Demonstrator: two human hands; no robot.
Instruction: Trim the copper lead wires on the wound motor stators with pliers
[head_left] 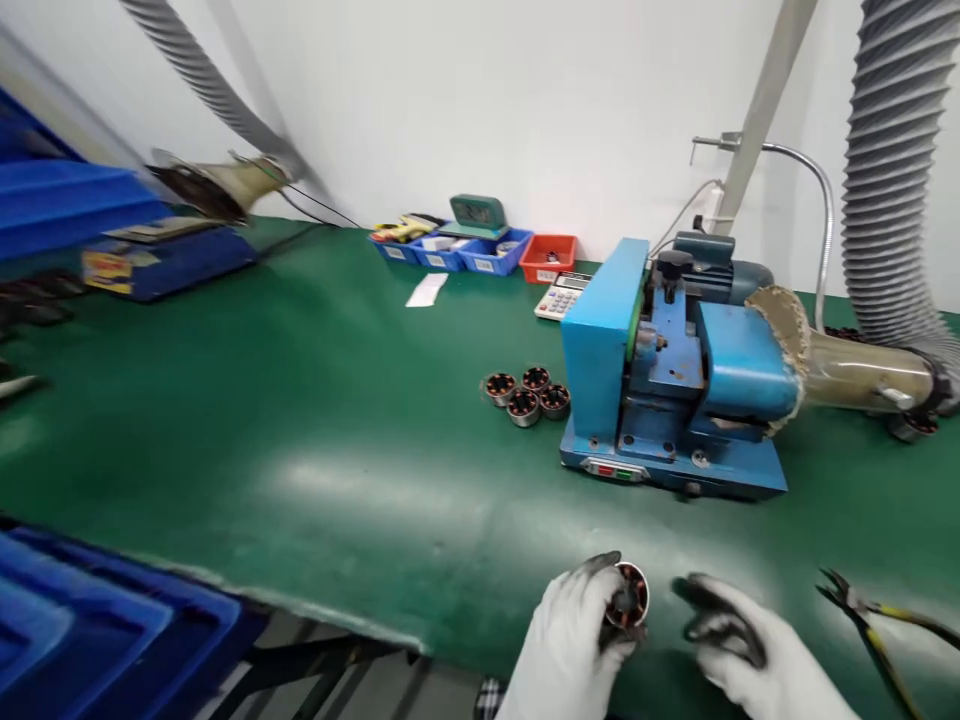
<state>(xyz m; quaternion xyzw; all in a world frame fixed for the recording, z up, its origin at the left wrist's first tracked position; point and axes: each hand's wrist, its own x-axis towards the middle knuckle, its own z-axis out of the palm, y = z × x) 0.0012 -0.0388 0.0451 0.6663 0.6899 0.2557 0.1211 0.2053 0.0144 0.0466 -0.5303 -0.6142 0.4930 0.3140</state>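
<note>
My left hand (564, 640), in a white glove with dark fingertips, grips a motor stator (630, 596) near the front edge of the green table. The stator is a silver ring with copper windings inside, its open face turned up toward me. To its right, my right hand (750, 645), gloved the same way, is apart from the stator. Its fingers are loosely bent, slightly blurred, and hold nothing that I can see. Beyond the hands, several similar stators (523, 406) stand in a cluster beside a blue motor-driven machine (675, 380). Pliers (862, 608) with yellow-and-black handles lie right of my right hand.
A calculator (562, 297), red bin (549, 258) and blue bins (495, 254) sit at the back. Ribbed grey ducts (896, 170) hang at both sides. Blue crates (112, 630) are at lower left. Another stator (912, 428) rests under the right duct.
</note>
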